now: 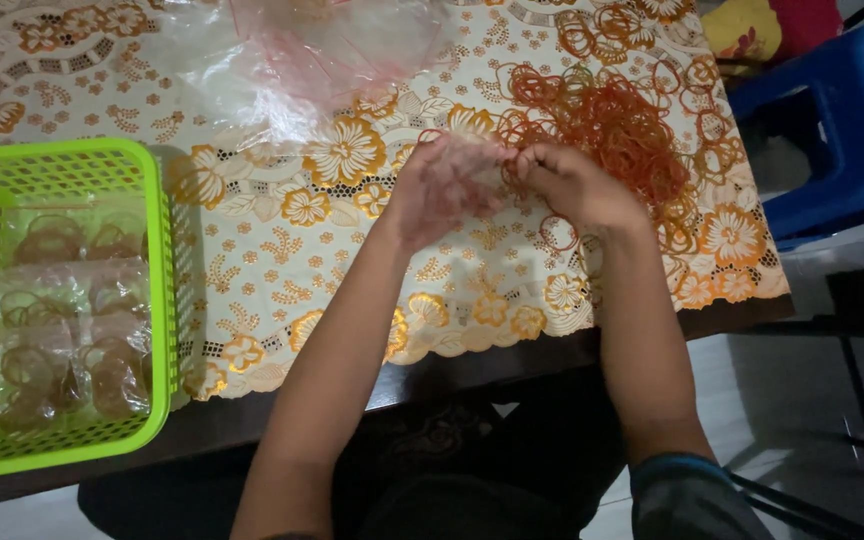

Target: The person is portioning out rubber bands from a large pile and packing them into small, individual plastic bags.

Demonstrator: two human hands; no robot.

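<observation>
Two hands meet at the centre of the frame over a floral-clothed surface [282, 240], the left hand [442, 190] and right hand [572, 185] pinched together on a small clear bag [487, 165], blurred. One loose heap of orange rubber bands [617, 125], too many to count, lies just beyond at upper right. One green basket [157, 290] at left holds several filled packets [67, 340]; one pile of empty clear bags [322, 50] sits at top centre, one blue stool [842, 120] at far right.

Floral-clothed table [282, 250]: green basket [157, 290], rubber band pile [622, 125], clear bags [322, 50].
</observation>
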